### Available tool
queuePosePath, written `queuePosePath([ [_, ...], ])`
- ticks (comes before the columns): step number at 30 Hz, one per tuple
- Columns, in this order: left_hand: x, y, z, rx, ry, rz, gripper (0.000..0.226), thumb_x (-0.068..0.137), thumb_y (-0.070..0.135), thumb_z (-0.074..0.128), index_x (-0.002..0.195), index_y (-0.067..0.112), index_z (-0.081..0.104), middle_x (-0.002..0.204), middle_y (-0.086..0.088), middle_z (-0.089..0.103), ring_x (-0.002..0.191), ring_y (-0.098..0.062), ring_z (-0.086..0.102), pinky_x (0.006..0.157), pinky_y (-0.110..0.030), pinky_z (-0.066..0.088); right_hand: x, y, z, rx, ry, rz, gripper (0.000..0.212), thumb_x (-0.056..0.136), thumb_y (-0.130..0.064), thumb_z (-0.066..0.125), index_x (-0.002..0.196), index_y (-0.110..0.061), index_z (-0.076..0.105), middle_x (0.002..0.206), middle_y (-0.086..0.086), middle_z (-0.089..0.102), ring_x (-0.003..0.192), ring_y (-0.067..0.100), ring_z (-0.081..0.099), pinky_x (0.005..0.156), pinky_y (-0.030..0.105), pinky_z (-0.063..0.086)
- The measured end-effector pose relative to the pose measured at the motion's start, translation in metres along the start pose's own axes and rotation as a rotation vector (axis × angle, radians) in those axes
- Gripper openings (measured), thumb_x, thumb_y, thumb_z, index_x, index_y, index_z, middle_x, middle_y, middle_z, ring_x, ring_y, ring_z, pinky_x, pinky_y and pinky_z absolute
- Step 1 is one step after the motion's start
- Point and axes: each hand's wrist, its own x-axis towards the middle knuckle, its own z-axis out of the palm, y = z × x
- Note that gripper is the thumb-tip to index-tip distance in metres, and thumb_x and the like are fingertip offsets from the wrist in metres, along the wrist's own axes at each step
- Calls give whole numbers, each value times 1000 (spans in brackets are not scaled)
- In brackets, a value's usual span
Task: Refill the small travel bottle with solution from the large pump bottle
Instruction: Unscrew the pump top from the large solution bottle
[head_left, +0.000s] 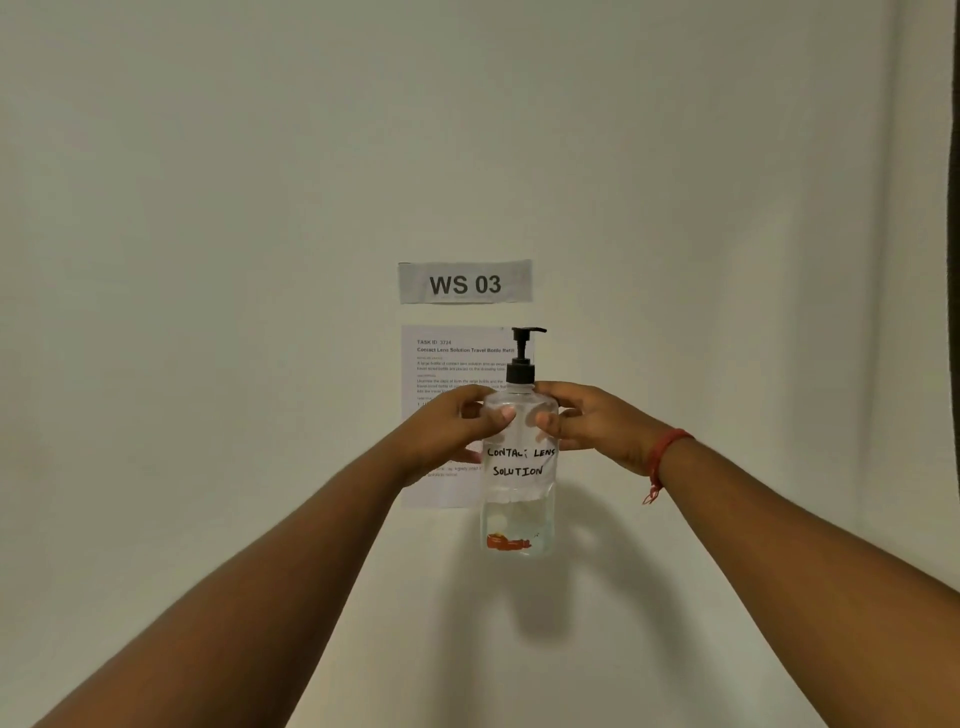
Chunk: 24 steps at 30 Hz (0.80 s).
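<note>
Two bare arms reach in from the bottom corners, nearest of all, and meet at the middle. Left hand (457, 423) grips the bottle (518, 467) on its 9 o'clock side, thumb in front and fingers curled round the back. Right hand (582, 421) grips it on the 3 o'clock side the same way, and a red string (660, 457) is tied round that wrist. Both hands hold the bottle near its shoulder, just under the black pump (522, 353) at 12 o'clock.

This bottle is held up in the air in front of a pale wall. It is clear plastic with "CONTACT LENS SOLUTION" written on it. Liquid fills only the bottom part, so I think it is fairly light. Its sides are smooth and could slip, and thin plastic may give a little if squeezed hard. A good place to hold is the body with one hand, so the other can turn the black collar under the pump.

Behind it, a paper sheet (441, 364) is stuck on the wall at 9 o'clock from the pump, and a "WS 03" sign (465, 283) sits above that. No small travel bottle shows, and no tabletop either.
</note>
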Motion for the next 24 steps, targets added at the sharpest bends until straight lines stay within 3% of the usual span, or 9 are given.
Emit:
queuePosePath([
  [8,-1,10,-2,-98,34,25,58,81,48,72,129,19,60,119,-3,72,106,-20,73,88,-47,61,0,-19,-2,-26,-5,-39,70,79,-58,68,140,-31,50,130,-5,62,119,18,60,101,48,51],
  [13,-1,9,-2,-116,77,38,47,90,44,70,127,17,61,119,-7,71,106,-23,73,87,-49,61,6,-34,-4,-1,109,-90,65,78,-65,65,131,-26,58,125,-3,65,113,15,63,101,47,50],
  [17,-2,10,5,-84,83,48,57,81,52,70,127,19,61,117,-4,72,105,-21,73,87,-49,62,17,-51,4,36,284,-171,33,86,-44,70,108,-19,68,105,1,74,100,16,69,96,45,54],
  [20,-2,11,6,-98,92,58,52,85,50,71,127,20,62,116,-2,73,106,-20,72,86,-47,62,23,-57,8,75,341,-177,29,82,-36,77,102,-17,70,100,6,75,95,21,72,93,47,55],
  [24,-2,15,4,-104,93,64,46,89,46,70,125,19,63,116,-4,73,106,-22,72,84,-46,62,22,-62,9,91,349,-188,22,84,-30,75,101,-17,72,97,0,76,92,16,73,92,43,56],
])
